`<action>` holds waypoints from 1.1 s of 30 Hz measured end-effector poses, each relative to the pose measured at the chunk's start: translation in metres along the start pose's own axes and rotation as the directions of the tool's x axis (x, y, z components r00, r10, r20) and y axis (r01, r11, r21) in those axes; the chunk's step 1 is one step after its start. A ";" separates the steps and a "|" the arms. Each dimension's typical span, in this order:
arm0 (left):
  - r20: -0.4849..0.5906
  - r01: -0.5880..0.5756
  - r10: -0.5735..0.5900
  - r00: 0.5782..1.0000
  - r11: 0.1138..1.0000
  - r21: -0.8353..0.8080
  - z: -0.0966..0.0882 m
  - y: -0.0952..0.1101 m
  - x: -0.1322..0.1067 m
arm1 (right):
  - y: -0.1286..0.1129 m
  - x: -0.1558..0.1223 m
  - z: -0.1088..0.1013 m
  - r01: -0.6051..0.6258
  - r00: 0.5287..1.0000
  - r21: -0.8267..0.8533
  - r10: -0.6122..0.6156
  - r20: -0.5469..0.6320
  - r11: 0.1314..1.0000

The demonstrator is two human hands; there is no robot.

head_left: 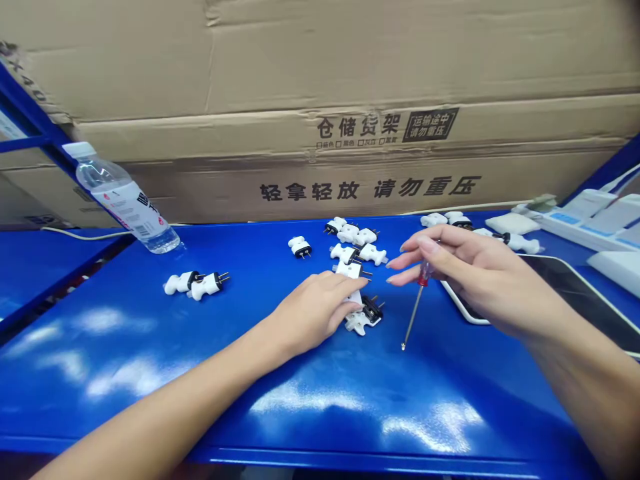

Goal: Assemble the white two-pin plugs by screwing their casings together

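Note:
My left hand [317, 308] reaches into the middle of the blue table, its thumb and fingers closed on a white plug cover [355, 298]. Just beyond those fingers lies another white plug [349, 269]. Below the thumb is an opened plug [370, 313], its black prong part and white shell showing. A slim screwdriver [413, 317] with a clear and red handle hangs tip down from my right hand [465, 270], gripped by the thumb and fingers. Something small and shiny sits at the tip; I cannot make out what. Several more white and black plugs [350, 233] lie behind my left hand.
Two plugs [195, 285] lie at the left and one plug [300, 247] near the back. A water bottle [127, 200] leans at the back left. Under my right forearm is a white-edged tablet [565, 287]. Power strips [590, 217] stand at right; cardboard [250, 67] walls the back.

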State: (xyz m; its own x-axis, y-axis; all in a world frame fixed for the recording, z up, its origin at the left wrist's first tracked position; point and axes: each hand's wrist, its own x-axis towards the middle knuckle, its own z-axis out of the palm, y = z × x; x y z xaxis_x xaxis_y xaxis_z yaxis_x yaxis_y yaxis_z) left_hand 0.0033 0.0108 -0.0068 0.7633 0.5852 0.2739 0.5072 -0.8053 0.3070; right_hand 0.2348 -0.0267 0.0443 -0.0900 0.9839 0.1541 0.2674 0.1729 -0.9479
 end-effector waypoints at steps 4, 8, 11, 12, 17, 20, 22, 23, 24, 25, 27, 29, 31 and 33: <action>0.057 0.030 -0.027 0.998 0.997 -0.067 -0.004 -0.004 -0.001 | -0.001 0.000 -0.001 -0.012 1.000 0.011 0.012 0.012 1.000; 0.093 0.077 -0.071 0.993 0.995 -0.060 -0.005 -0.009 -0.001 | -0.002 0.000 -0.002 -0.014 1.000 0.018 0.014 0.011 1.000; 0.078 0.092 -0.087 0.993 0.994 -0.062 -0.004 -0.012 0.000 | -0.001 0.000 -0.002 -0.013 1.000 0.027 0.013 0.008 1.000; 0.075 0.093 -0.089 0.993 0.994 -0.063 -0.004 -0.013 0.000 | -0.001 0.001 -0.002 -0.013 1.000 0.028 0.013 0.007 1.000; 0.055 0.120 -0.118 0.991 0.992 -0.024 -0.002 -0.016 0.001 | 0.000 0.001 -0.001 -0.016 1.000 0.024 0.016 0.003 1.000; 0.046 0.147 -0.145 0.988 0.989 -0.027 -0.003 -0.017 0.001 | 0.000 0.001 -0.001 -0.033 0.999 0.033 0.032 0.005 0.999; 0.028 0.179 -0.177 0.984 0.980 -0.089 -0.003 -0.016 0.001 | 0.000 0.001 -0.001 -0.029 1.000 0.034 0.029 0.001 0.999; 0.020 0.196 -0.195 0.981 0.971 -0.137 -0.004 -0.015 0.001 | -0.001 0.001 -0.001 -0.026 1.000 0.035 0.027 -0.002 0.999; 0.011 0.212 -0.214 0.977 0.959 -0.187 -0.004 -0.012 0.000 | -0.001 0.001 -0.001 -0.025 1.000 0.035 0.025 -0.004 0.999; 0.004 0.225 -0.230 0.973 0.948 -0.227 -0.004 -0.008 0.000 | -0.001 0.001 -0.001 -0.023 1.000 0.033 0.023 -0.006 0.999; -0.005 0.224 -0.233 0.973 0.942 -0.250 -0.005 0.001 -0.001 | -0.001 0.001 -0.002 -0.025 1.000 0.028 0.025 -0.010 0.999; 0.000 0.190 -0.194 0.981 0.962 -0.198 -0.004 0.012 -0.002 | -0.001 0.000 -0.002 -0.023 1.000 0.033 0.024 -0.015 0.999; 0.011 0.140 -0.139 0.990 0.982 -0.130 -0.001 0.020 -0.004 | -0.001 0.000 -0.003 -0.025 0.999 0.049 0.026 -0.022 0.998; 0.018 0.105 -0.104 0.994 0.991 -0.084 0.002 0.024 -0.004 | -0.002 0.000 -0.003 -0.036 0.999 0.063 0.037 -0.020 0.997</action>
State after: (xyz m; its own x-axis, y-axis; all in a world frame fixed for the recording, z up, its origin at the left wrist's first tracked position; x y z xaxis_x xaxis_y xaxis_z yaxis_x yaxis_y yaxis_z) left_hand 0.0126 -0.0110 -0.0022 0.7138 0.6635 0.2241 0.5490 -0.7288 0.4092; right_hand 0.2371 -0.0270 0.0465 -0.0607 0.9904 0.1241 0.2099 0.1342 -0.9685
